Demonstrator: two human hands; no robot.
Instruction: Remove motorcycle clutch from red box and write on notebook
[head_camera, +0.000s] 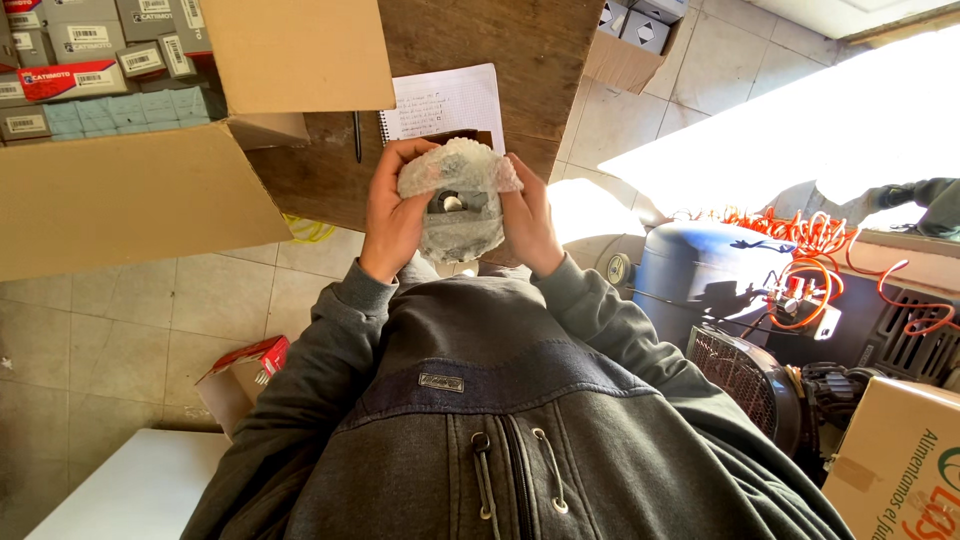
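Observation:
Both my hands hold a bundle of clear bubble wrap (462, 215) in front of my chest. A small dark metal part (450, 203) with a pale centre shows through a gap in the wrap. My left hand (392, 205) grips the left side of the bundle, thumb on top. My right hand (528, 218) grips the right side. A small brown box (462, 135) peeks out just behind the bundle.
A wooden table (500, 50) carries a spiral notebook (445, 103) and a pen (357, 136). A large open cardboard box (130, 190) of small grey and red cartons stands at left. A blue air compressor (705, 270) with orange coiled hose (800, 235) sits at right. A small red-topped box (240, 375) lies on the tiled floor.

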